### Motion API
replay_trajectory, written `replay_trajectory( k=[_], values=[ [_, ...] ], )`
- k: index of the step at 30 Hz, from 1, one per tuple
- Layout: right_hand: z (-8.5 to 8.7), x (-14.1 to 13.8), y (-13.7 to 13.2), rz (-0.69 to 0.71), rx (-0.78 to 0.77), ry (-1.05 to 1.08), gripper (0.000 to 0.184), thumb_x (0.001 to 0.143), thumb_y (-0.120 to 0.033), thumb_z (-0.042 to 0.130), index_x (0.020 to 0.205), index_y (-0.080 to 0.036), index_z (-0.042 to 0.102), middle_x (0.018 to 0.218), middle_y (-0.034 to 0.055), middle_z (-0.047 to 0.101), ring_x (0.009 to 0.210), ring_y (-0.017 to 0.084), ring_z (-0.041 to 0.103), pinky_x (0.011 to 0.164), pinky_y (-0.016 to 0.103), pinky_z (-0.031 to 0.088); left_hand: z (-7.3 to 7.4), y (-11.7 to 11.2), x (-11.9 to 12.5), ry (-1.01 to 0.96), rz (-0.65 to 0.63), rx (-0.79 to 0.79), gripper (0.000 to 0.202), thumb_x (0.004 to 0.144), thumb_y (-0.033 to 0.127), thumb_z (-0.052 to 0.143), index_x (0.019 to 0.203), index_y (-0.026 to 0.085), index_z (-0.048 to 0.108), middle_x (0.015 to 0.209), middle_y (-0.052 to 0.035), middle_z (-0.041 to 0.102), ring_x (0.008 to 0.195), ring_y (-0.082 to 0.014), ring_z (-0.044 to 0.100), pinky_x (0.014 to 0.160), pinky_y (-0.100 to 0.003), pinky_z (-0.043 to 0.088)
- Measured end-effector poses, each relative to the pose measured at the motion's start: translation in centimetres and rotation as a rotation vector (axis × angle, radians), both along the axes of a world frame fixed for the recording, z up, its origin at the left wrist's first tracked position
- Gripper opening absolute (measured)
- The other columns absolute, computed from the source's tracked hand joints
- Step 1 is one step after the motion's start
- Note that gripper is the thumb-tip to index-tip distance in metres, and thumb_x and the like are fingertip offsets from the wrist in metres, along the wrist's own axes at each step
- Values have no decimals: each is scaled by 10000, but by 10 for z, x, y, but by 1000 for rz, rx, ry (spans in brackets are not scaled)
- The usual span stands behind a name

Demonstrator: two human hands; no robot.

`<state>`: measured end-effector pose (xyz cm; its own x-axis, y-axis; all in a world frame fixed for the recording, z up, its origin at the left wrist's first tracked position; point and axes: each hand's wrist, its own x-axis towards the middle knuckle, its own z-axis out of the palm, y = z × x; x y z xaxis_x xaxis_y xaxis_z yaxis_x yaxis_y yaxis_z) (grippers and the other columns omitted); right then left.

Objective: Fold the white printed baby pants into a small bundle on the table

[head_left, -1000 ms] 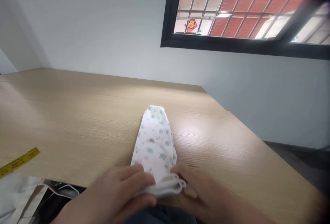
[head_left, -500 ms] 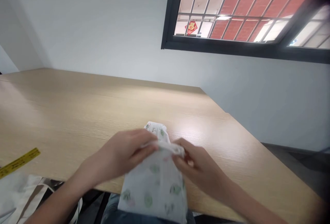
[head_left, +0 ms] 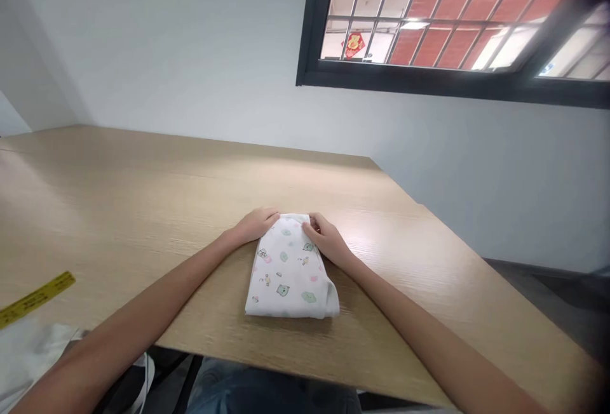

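A folded white cloth (head_left: 288, 274), printed with small green and pink cartoon figures, lies on the table in front of me. It is narrower at its far end, and its near right corner bulges slightly. My left hand (head_left: 260, 223) grips the far left corner, with the thumb on top and the other fingers partly hidden. At the far right corner, my right hand (head_left: 326, 239) pinches the edge between thumb and curled fingers. Whether the cloth is a garment I cannot tell for sure.
The wooden table (head_left: 143, 204) reaches back to a pale wall (head_left: 190, 46) and ends at a slanted edge on the right. A yellow printed strip (head_left: 38, 298) lies at the left, beside white fabric (head_left: 28, 357). A barred window (head_left: 429, 20) is above.
The cloth, earlier overhanging the front edge while my hands folded it over, now lies folded flat on the table. Both hands have moved away from me to its far corners.
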<state>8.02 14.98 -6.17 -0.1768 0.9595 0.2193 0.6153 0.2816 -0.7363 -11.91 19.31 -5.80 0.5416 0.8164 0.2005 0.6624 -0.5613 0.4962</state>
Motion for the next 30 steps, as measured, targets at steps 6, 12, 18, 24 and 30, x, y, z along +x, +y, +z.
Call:
replay_trajectory(
  k=[6,12,18,24,30],
  values=[
    [11,0,-10,45,477,-18,213,796,-255,422,960,-194,543,1023,97,568,959,221,522,828,395,435,12,-18,4,-99,44,110,330,934,303,325,1145,160,534,1218,-84,520,1182,-209,401,1016,-440,266],
    [31,-22,-51,757,241,-241,281,839,-168,377,996,-144,608,1023,71,634,985,168,554,875,308,439,22,-37,11,-67,-259,57,537,959,295,47,1185,270,533,1233,47,539,1199,-139,415,1026,-331,276],
    [20,-40,-84,825,206,-526,581,904,-371,369,1376,-57,244,1425,144,244,1325,268,114,1087,424,115,4,-15,13,13,-282,61,363,922,360,314,1244,297,471,1399,27,339,1312,-207,225,1074,-450,87],
    [22,-47,-110,825,204,-499,685,872,-445,435,1384,-49,210,1433,159,214,1324,300,82,1090,436,66,-7,1,9,-61,-172,96,433,937,315,213,1245,155,472,1285,-27,493,1180,-123,428,1000,-256,306],
    [47,-29,-84,833,93,-268,364,933,-293,327,1248,-171,465,1151,77,586,1061,175,526,913,325,397,9,-10,-3,-79,-52,201,363,899,271,315,1164,170,540,1210,-37,555,1143,-179,458,1002,-358,288]
  ],
)
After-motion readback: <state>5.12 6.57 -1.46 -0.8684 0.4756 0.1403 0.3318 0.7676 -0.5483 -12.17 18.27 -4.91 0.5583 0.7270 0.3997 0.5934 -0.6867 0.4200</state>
